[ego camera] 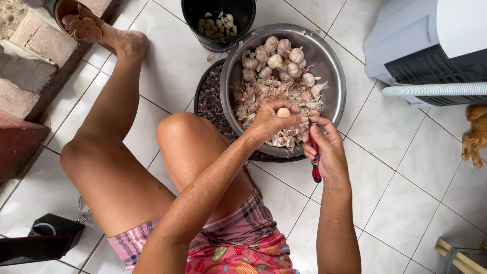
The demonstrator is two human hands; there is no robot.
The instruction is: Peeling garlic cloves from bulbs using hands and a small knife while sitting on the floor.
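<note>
White tiled floor (pixel 406 203) underneath everything, grey grout lines running diagonally. White-and-grey plastic appliance (pixel 426 45) at upper right, pale ribbed hose (pixel 436 90) across its front. Bare legs (pixel 127 167) folded over the tiles, pink plaid shorts at bottom, one foot in a brown flower-topped sandal (pixel 83 25) at upper left beside brick edging.

Wide round stainless-steel bowl (pixel 335 71) near centre top, resting on a dark patterned round tray (pixel 208 101). Inside: whole pale garlic bulbs (pixel 276 58) heaped at the far side, loose papery skins (pixel 258 96) piled at the near side. Black round bucket (pixel 218 20) just beyond the bowl, peeled cloves at its bottom.

Ginger cat (pixel 474 134) at right edge, partly cut off. Dark phone and small black box at lower left.

Left hand (pixel 269 122) over the bowl's near rim, fingers curled shut around a single pale garlic clove (pixel 283 112). Right hand (pixel 327 152) just beside it, closed around a small red-handled knife (pixel 315 160), tip toward the clove; blade itself mostly hidden by fingers
</note>
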